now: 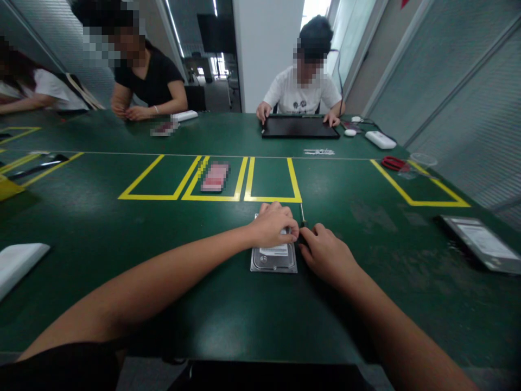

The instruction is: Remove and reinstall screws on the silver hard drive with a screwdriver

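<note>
A silver hard drive (273, 263) with a white label lies flat on the green table in front of me. My left hand (273, 225) is over its far half, fingers curled and thumb close to the fingertips. Whether something small is pinched there is hidden. Just right of the drive, my right hand (328, 251) rests low at the table with its fingers closed around a screwdriver (302, 213). The screwdriver's thin metal shaft points away from me, and most of its dark handle is covered by the hand.
Yellow tape frames (272, 199) mark the table (195, 315) beyond my hands. A pink phone-like object (215, 177) sits in one. Another hard drive (484, 243) lies at right, near red-handled tool (394, 163). Across, a person handles a dark flat panel (300, 127).
</note>
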`<state>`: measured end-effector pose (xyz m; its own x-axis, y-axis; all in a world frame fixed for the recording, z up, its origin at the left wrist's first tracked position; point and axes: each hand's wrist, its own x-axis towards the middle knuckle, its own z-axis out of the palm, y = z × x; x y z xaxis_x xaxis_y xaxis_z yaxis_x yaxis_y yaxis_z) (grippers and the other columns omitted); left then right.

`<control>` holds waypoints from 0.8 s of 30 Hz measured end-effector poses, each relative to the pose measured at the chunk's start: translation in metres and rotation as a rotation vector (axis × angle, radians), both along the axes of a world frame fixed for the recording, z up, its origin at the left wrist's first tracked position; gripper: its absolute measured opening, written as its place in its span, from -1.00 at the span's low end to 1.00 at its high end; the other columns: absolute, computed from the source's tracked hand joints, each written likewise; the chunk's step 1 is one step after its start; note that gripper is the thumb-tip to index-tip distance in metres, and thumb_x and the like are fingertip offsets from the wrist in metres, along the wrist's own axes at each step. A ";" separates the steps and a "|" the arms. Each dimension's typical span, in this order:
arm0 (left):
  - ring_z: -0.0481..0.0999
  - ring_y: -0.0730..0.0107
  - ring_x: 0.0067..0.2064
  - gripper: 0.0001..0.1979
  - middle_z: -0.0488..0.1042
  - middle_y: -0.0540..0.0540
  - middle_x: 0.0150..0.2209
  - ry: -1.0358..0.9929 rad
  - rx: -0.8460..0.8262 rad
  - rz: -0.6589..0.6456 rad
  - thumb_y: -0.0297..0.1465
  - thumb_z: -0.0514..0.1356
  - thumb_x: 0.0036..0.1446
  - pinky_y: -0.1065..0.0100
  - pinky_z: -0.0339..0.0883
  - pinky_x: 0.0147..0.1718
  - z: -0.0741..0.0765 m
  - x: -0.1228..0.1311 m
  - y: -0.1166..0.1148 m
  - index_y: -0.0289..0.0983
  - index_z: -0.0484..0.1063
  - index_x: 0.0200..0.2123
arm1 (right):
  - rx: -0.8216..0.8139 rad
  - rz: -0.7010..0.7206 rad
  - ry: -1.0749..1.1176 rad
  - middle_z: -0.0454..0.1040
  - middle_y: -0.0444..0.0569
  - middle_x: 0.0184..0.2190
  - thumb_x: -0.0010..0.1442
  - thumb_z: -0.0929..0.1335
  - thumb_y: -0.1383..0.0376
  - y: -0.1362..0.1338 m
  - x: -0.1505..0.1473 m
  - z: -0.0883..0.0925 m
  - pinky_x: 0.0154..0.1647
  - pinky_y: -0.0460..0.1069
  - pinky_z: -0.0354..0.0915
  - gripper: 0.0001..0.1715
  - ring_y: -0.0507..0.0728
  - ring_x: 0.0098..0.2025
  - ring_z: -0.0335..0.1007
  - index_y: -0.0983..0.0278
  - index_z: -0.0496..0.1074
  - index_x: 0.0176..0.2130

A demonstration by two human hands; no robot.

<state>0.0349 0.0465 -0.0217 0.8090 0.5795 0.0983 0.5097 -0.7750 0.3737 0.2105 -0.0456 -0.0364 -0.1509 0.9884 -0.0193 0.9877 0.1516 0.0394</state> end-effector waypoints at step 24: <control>0.26 0.15 -0.01 -0.92 0.42 -0.03 -0.16 0.032 0.044 -0.079 -0.28 0.29 0.18 0.13 -0.02 -0.03 0.007 -0.004 0.001 -0.08 0.60 -0.30 | -0.019 -0.009 0.018 0.33 0.05 -0.13 0.35 0.27 0.19 -0.001 -0.001 0.004 -0.33 -0.04 0.15 -0.72 0.17 -0.14 0.36 0.18 0.35 0.03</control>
<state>0.0310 0.0470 -0.0146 0.8553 0.5093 0.0952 0.4575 -0.8286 0.3228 0.2094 -0.0462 -0.0323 -0.1421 0.9892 -0.0357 0.9896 0.1428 0.0188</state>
